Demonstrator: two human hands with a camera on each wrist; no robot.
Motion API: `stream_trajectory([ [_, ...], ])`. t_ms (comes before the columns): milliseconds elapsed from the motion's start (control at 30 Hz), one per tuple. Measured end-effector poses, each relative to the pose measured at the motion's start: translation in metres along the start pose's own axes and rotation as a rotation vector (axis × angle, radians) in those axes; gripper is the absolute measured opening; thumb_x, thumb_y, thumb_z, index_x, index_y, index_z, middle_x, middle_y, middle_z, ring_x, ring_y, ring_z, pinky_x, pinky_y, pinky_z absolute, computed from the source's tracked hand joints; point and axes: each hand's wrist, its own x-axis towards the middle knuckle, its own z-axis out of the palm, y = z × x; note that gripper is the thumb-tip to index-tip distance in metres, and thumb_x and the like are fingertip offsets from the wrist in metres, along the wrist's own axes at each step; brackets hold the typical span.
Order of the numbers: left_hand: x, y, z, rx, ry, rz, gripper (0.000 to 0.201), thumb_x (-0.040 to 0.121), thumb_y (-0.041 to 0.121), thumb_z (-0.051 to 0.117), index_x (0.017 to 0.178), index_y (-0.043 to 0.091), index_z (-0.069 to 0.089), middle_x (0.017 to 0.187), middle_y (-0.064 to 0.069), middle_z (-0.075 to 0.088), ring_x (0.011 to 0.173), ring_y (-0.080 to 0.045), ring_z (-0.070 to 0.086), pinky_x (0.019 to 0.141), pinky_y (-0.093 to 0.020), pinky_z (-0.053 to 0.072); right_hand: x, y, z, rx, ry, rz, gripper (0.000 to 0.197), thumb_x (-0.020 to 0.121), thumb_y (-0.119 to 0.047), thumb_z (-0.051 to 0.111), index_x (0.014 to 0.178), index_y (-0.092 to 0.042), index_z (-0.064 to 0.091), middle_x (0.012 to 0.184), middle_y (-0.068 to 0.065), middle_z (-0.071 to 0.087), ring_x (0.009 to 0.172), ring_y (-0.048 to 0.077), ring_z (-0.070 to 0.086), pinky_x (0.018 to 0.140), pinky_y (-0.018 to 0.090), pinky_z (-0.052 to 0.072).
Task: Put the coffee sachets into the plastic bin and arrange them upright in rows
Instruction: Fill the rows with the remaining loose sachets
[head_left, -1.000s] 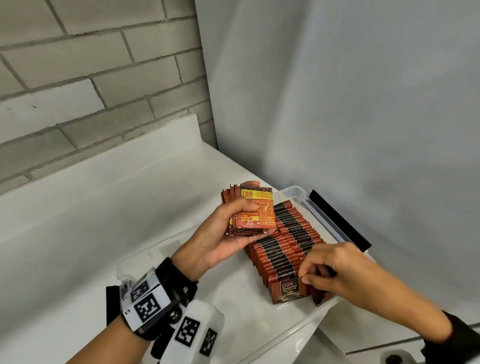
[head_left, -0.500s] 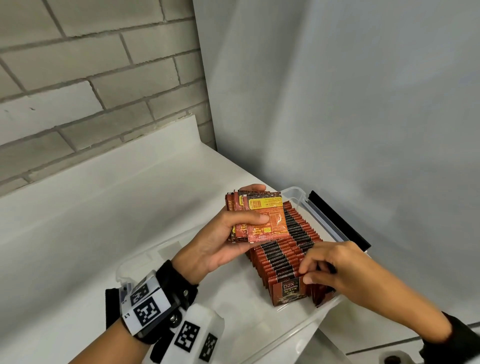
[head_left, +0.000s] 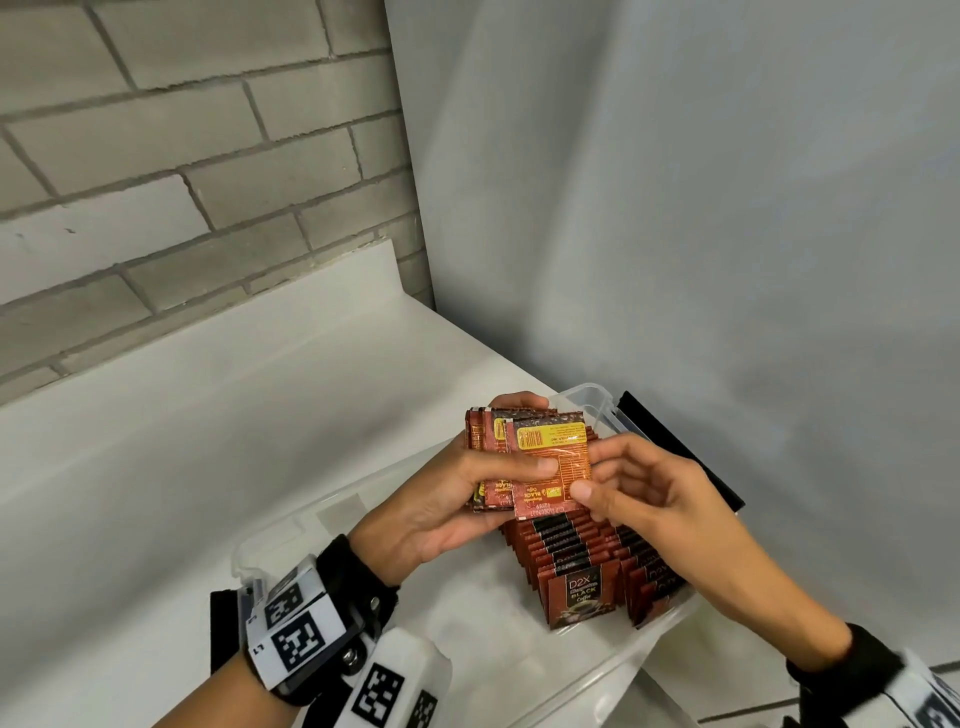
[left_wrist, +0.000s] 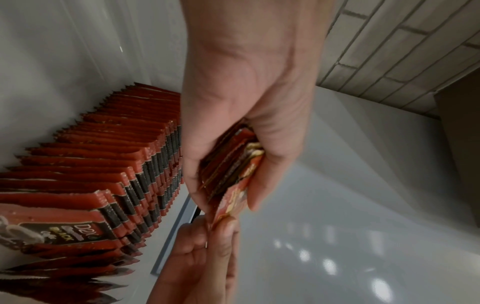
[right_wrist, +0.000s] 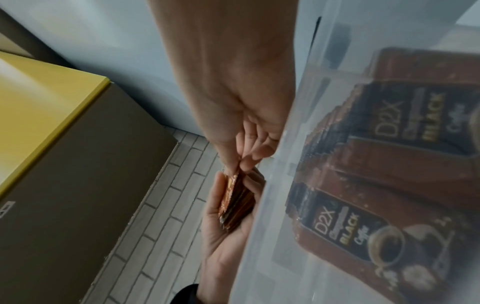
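The white desk (head_left: 218, 467) is carrying a clear rectangular plastic bin (head_left: 582, 397) at its right edge, against the grey wall. Two rows of reddish-brown coffee sachets (head_left: 582, 571) are standing upright along the bin's right side; its left part is showing bare floor. Above the bin, the left hand (head_left: 441, 499) is gripping a fanned stack of reddish-brown sachets (head_left: 488, 457), thumb across its face. The right hand (head_left: 639, 488) is pinching the corner of the front sachet with the yellow label (head_left: 553, 467), other fingers loosely curled. Risk, as judged: pulling on a corner alone could drag neighbouring sachets loose from the fan, dropping them flat or toppling the standing rows.
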Motion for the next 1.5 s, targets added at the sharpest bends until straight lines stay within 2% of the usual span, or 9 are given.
stream_trajectory([
  [200,0.002,-0.001,-0.001,-0.041,0.055,-0.054,0.078,0.054,0.021,0.093,0.124,0.015,0.058,0.124,-0.021,0.062,0.107,-0.034,0.064,0.086,-0.043,0.055,-0.002,0.001,0.001,0.130,0.175,-0.087,0.018,0.081,-0.010,0.065,0.099,-0.009,0.063,0.077,0.003,0.065,0.056,0.018,0.059,0.057,0.021,0.049],
  [367,0.004,-0.001,-0.003,-0.175,0.090,-0.057,0.052,0.043,0.029,0.096,0.090,0.020,0.075,0.095,-0.016,0.068,0.082,-0.028,0.068,0.082,-0.045,0.056,-0.005,0.003,-0.003,0.212,0.334,-0.110,0.015,0.079,-0.008,0.066,0.094,-0.012,0.069,0.091,0.009,0.073,0.083,0.018,0.071,0.071,0.019,0.054],
  [500,0.004,0.000,-0.001,-0.238,0.104,-0.078,0.056,0.040,0.015,0.097,0.092,0.018,0.075,0.107,-0.020,0.069,0.087,-0.033,0.069,0.077,-0.046,0.058,-0.006,0.005,-0.001,0.139,0.274,-0.137,0.017,0.073,-0.008,0.070,0.086,-0.019,0.075,0.105,0.005,0.067,0.097,0.018,0.068,0.079,0.017,0.052],
  [600,0.003,0.002,0.001,-0.225,0.114,-0.065,0.053,0.053,-0.003,0.084,0.100,0.017,0.071,0.111,-0.020,0.069,0.094,-0.034,0.070,0.073,-0.044,0.059,-0.006,0.008,-0.002,0.095,0.243,-0.129,0.019,0.071,-0.009,0.071,0.086,-0.018,0.077,0.106,-0.001,0.065,0.100,0.013,0.066,0.082,0.015,0.051],
  [700,0.003,0.002,0.001,-0.175,0.087,-0.041,0.047,0.068,-0.008,0.065,0.106,0.019,0.066,0.115,-0.018,0.068,0.100,-0.033,0.068,0.077,-0.043,0.058,-0.005,0.008,0.000,0.082,0.211,-0.116,0.021,0.072,-0.005,0.070,0.089,-0.015,0.077,0.105,-0.004,0.064,0.099,0.011,0.067,0.081,0.014,0.051],
  [867,0.003,0.000,-0.002,-0.137,0.059,0.023,0.050,0.066,-0.013,0.061,0.101,0.022,0.069,0.115,-0.017,0.067,0.104,-0.032,0.066,0.078,-0.042,0.057,-0.005,0.003,-0.001,0.083,0.163,-0.053,0.023,0.076,-0.010,0.068,0.098,-0.009,0.073,0.110,-0.004,0.064,0.100,0.009,0.066,0.078,0.012,0.050],
  [1133,0.001,0.000,0.000,-0.070,0.043,0.031,0.050,0.066,-0.012,0.060,0.097,0.026,0.070,0.111,-0.013,0.069,0.102,-0.029,0.067,0.078,-0.039,0.057,-0.001,0.003,-0.004,0.221,0.223,0.033,0.030,0.078,-0.028,0.074,0.104,-0.016,0.064,0.081,0.010,0.069,0.070,0.021,0.065,0.069,0.022,0.054],
  [1300,0.003,0.001,0.001,-0.127,0.069,0.029,0.040,0.069,-0.005,0.067,0.097,0.022,0.069,0.106,-0.012,0.070,0.097,-0.029,0.069,0.075,-0.039,0.058,0.001,0.011,-0.013,0.239,0.164,0.096,0.055,0.055,-0.050,0.085,0.099,-0.017,0.072,0.073,0.011,0.066,0.064,0.016,0.059,0.063,0.019,0.051],
  [1500,0.004,0.003,-0.003,-0.225,0.118,0.041,0.033,0.067,0.016,0.083,0.097,0.022,0.073,0.095,-0.015,0.069,0.083,-0.026,0.068,0.070,-0.036,0.057,-0.007,-0.002,-0.024,0.121,0.036,0.127,0.017,0.075,-0.015,0.074,0.090,-0.007,0.072,0.066,0.011,0.065,0.056,0.015,0.054,0.053,0.018,0.047],
])
